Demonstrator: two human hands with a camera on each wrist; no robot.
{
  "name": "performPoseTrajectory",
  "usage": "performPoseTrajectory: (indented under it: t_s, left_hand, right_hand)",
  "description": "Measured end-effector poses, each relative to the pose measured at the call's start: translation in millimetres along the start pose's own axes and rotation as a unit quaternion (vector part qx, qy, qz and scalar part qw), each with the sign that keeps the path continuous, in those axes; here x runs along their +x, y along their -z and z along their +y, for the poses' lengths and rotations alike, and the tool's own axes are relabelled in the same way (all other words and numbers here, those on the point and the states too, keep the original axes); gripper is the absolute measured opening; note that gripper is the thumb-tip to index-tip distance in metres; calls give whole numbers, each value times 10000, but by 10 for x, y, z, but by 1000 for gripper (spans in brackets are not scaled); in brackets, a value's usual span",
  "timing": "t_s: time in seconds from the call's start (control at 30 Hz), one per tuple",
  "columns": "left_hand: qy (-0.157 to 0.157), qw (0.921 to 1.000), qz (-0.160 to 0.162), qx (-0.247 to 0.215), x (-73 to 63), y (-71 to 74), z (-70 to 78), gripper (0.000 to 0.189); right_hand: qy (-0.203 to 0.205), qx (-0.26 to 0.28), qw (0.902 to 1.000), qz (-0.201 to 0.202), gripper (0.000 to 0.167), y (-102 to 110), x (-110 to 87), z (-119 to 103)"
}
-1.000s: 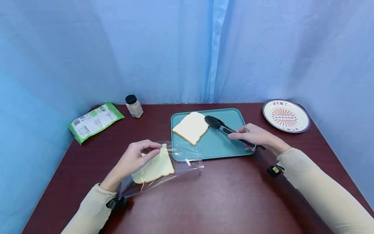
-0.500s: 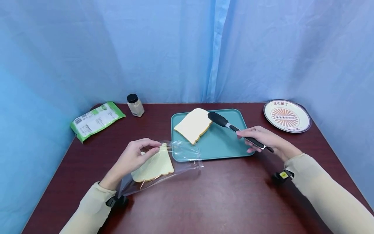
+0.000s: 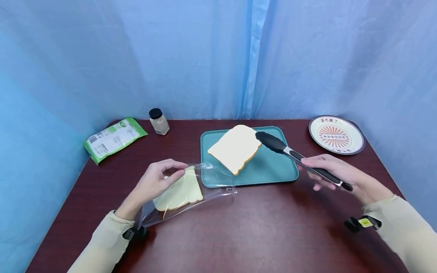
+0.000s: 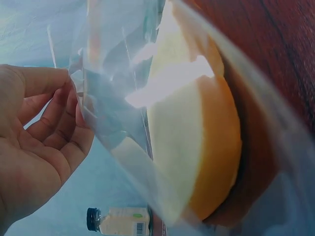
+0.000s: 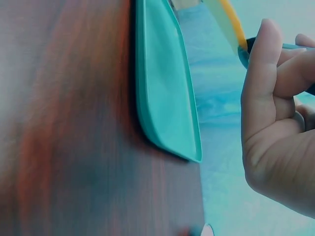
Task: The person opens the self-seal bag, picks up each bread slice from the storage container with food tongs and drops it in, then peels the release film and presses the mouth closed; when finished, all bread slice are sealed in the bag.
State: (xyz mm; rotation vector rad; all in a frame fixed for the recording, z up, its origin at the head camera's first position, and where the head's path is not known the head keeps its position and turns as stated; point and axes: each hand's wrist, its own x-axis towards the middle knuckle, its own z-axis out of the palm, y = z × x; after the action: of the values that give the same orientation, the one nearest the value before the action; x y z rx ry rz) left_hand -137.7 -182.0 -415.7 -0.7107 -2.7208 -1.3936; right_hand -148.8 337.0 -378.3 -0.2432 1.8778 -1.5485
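Tongs [image 3: 300, 158] in the right hand [image 3: 336, 173] gripped a bread slice [image 3: 236, 148] by its right edge and held it tilted above the teal tray [image 3: 269, 170], well clear of the fingers [image 3: 315, 163], which were curled round the black handles near their rear end. In the right wrist view the thumb [image 5: 261, 73] lay along the handle, with the slice's crust just beyond the fingertips. The left hand [image 3: 155, 182] pinched the upper lip of a clear bag [image 3: 191, 189] between thumb and fingertips, holding its mouth open toward the tray; a second slice [image 3: 179, 193] lay flat inside the bag on the dark red table [image 3: 256, 235], partly under that hand. The left wrist view showed the plastic film [image 4: 113, 113] caught at the fingertips [image 4: 74, 105] and the bagged slice [image 4: 197, 147] just beside them. A small jar [image 3: 159, 121], a green packet [image 3: 114, 139] and a patterned plate [image 3: 336, 134] stood along the far edge
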Motion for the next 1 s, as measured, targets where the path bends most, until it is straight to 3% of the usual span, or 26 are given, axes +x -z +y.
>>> performPoseTrajectory:
  t_s: [0.17,0.4,0.67,0.87,1.0]
  left_hand:
    - [21,10000,-22,-26,1,5,2,25]
    - [33,10000,-57,-27,2,9,22,23]
    - [-96,9999,-34,-40,0,-7,4,21]
    - [-276,9995,-128,-95,-11,-42,3,21]
    - [-230,9995,-209,-2,-25,-66,26,23]
  right_hand:
    - [-18,105,9990,-442,35,22,-285,35]
    - [-19,848,9923,-908,39,54,-578,246]
    - [-218,1677,9775,-1264,43,-35,-609,483]
    - [-324,2131,9684,-1257,45,-126,-543,498]
    - [-434,2636,9552,-1277,47,-218,-499,493]
